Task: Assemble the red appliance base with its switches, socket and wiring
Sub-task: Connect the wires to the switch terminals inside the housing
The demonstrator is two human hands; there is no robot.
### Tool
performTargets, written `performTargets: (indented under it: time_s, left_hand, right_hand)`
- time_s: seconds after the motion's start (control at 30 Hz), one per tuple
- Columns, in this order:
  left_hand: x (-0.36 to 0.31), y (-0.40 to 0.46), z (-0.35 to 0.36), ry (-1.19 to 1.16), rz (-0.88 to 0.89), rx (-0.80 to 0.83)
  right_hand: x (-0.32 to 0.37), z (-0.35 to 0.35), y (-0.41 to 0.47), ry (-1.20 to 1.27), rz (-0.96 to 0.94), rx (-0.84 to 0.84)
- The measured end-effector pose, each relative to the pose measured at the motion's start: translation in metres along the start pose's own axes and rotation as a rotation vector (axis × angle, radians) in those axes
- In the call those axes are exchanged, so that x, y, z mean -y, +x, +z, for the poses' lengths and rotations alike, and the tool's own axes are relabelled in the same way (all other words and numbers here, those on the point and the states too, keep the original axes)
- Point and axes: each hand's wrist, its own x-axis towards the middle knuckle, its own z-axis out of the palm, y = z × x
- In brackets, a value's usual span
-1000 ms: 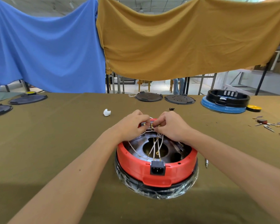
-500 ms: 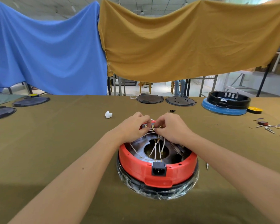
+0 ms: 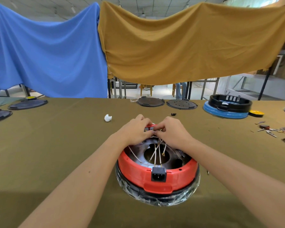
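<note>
Red base [image 3: 156, 178] on desk [image 3: 56, 145] | socket [image 3: 158, 174] seated in near rim | left hand [image 3: 135, 132], right hand [image 3: 173, 132] both pinching white wires [image 3: 158, 150] at far rim

- The far rim of the red base [image 3: 156, 179] is hidden behind the left hand [image 3: 136, 131] and right hand [image 3: 172, 131].
- Loose small parts [image 3: 273, 130] are too small to identify.

The appliance base [image 3: 158, 178] is bright red, with a black power socket [image 3: 158, 174] in its rim and white wires [image 3: 157, 152] crossing a dark grey metal interior. It sits on an olive-brown bench [image 3: 56, 145]. Behind hang a blue cloth [image 3: 44, 51] and a mustard-yellow cloth [image 3: 187, 43].
</note>
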Motion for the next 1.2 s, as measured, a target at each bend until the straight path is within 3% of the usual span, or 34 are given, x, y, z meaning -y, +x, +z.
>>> performTargets:
  time_s: [0.7,0.97,1.2]
  left_hand:
    - [-0.005,-0.002,-0.001,-0.022,-0.021,-0.004]
    - [-0.007,-0.008,-0.002,-0.023,0.161,-0.015]
    - [-0.006,-0.006,-0.001,-0.008,0.170,-0.006]
  right_hand:
    - [-0.001,-0.012,-0.005,0.076,0.105,-0.049]
    - [-0.001,-0.014,-0.007,0.099,0.116,-0.068]
    - [-0.002,-0.015,-0.010,0.125,0.142,-0.077]
